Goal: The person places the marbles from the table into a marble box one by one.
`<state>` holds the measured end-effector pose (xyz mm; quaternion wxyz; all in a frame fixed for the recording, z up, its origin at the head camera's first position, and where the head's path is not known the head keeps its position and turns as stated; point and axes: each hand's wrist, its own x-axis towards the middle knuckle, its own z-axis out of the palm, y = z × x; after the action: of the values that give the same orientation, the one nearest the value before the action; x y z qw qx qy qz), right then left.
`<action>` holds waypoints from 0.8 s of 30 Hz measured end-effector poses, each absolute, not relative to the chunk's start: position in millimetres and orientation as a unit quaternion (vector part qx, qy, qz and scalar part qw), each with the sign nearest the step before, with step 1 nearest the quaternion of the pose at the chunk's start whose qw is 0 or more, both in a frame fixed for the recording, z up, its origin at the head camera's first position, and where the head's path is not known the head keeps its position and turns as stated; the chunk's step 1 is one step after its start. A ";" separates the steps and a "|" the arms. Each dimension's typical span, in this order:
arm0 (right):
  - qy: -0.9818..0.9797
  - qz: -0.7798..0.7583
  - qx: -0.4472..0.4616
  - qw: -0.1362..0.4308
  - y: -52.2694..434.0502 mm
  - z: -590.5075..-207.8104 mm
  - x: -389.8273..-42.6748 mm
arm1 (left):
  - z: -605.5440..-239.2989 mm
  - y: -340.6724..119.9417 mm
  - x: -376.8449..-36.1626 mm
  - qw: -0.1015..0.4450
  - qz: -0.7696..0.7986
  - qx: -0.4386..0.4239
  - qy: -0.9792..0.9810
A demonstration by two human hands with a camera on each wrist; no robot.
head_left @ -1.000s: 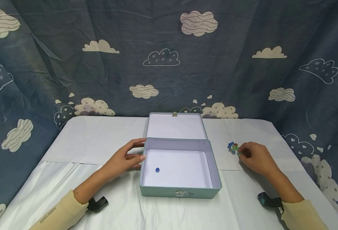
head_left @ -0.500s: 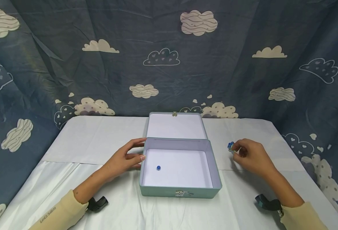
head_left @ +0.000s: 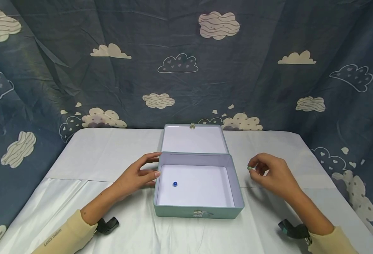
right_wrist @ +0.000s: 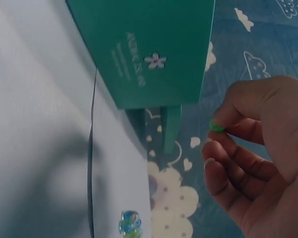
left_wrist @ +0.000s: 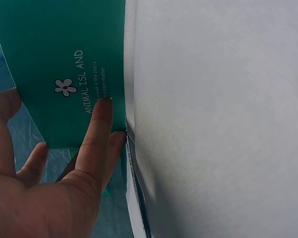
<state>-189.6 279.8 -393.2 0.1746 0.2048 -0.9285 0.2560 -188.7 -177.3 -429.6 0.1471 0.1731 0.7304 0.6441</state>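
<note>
My right hand [head_left: 275, 173] pinches a small green marble [right_wrist: 217, 126] between thumb and forefinger, to the right of a green metal box [head_left: 173, 211]. In the right wrist view the hand is raised above the table. My left hand [head_left: 135, 176] touches the box's left side with extended fingers, thumb at the rim. One blue marble [head_left: 175, 184] lies on the white floor of the box, left of centre. A small cluster of marbles [right_wrist: 130, 224], blue and green, sits on the table in the right wrist view; my right hand hides it in the head view.
The box's lid [head_left: 194, 139] is folded back behind it, with a metal clasp [head_left: 192, 126] at its far edge. A white cloth [head_left: 110, 218] covers the table. A dark blue curtain [head_left: 180, 31] with cloud prints hangs behind and at both sides.
My right hand has moved left and up from the marble cluster, carrying the green marble. The blue marble in the box has rolled slightly toward the back. My left hand stays put.
</note>
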 end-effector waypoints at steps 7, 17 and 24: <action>-0.909 0.296 0.227 0.186 268.2 -394.2 -185.9 | -430.0 -178.1 -189.6 0.145 0.643 0.173 0.732; -0.890 0.320 0.266 0.187 254.5 -400.0 -182.1 | -431.6 -178.2 -191.2 0.145 0.639 0.174 0.735; -0.892 0.321 0.263 0.181 251.9 -400.4 -181.4 | -430.7 -178.4 -190.2 0.144 0.639 0.171 0.736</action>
<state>-181.4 251.9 -400.4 0.1811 0.2628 -0.8916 0.3212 -190.2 -178.4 -430.7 0.1442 0.1712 0.7358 0.6392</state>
